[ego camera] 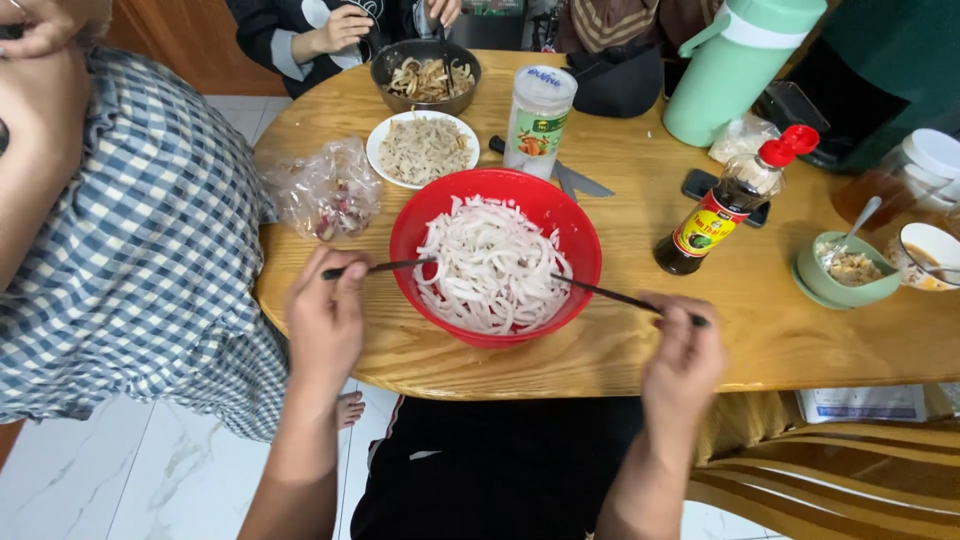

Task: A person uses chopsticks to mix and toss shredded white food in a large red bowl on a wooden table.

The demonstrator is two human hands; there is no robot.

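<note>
The left hand [325, 315] is closed around one dark chopstick [378, 267], whose tip reaches over the rim of the red bowl [520, 188] into the heap of white noodle-like strips [490, 265]. The right hand [683, 355] grips a second dark chopstick [615, 296] the same way, its tip entering the strips from the other side. The bowl sits on the round wooden table [640, 340], near the front edge, between the two hands.

Just behind the bowl stand a white plate of pale shredded food [422, 148] and a clear jar with a white lid [538, 120]; a knife [575, 182] lies beside the jar. A dark pan of cooked strips [425, 78] sits further back, where another person's hand [340, 30] rests. A crumpled plastic bag [328, 190] lies to the left of the bowl. To the right are a dark sauce bottle with a red cap [730, 205], a green bowl with a spoon [845, 270] and a mint-green flask [735, 65]. A person in a checked shirt [130, 260] stands at the left
</note>
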